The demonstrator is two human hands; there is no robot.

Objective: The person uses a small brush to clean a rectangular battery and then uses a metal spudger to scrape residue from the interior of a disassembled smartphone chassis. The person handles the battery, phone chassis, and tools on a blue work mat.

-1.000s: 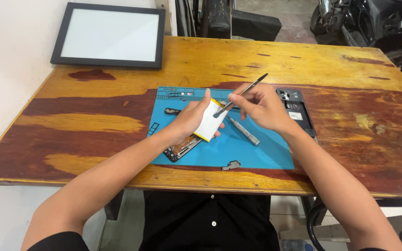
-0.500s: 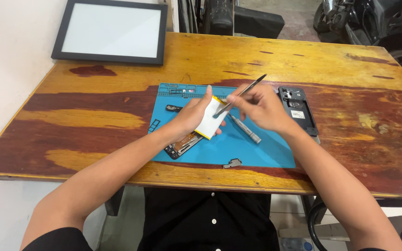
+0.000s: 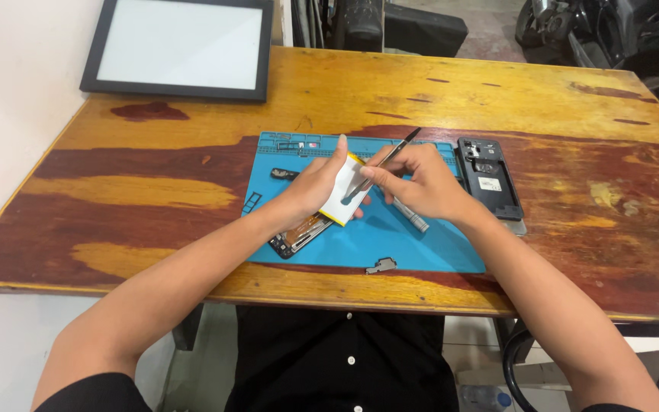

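Note:
My left hand (image 3: 310, 187) holds a flat white battery with a yellow edge (image 3: 345, 194), tilted up over an opened phone (image 3: 297, 234) that lies on a blue work mat (image 3: 421, 248). My right hand (image 3: 421, 183) grips a pair of thin dark tweezers (image 3: 390, 156). Their tip touches the battery's face. The two hands are close together over the middle of the mat.
A phone back cover (image 3: 490, 179) lies at the mat's right edge. A silver screwdriver (image 3: 409, 215) and small dark parts (image 3: 381, 265) rest on the mat. A black-framed white panel (image 3: 181, 46) sits at the far left of the wooden table (image 3: 154, 191). Black gear stands behind the table.
Both hands and the battery have stayed almost still; the tweezers' tip has shifted slightly on the battery.

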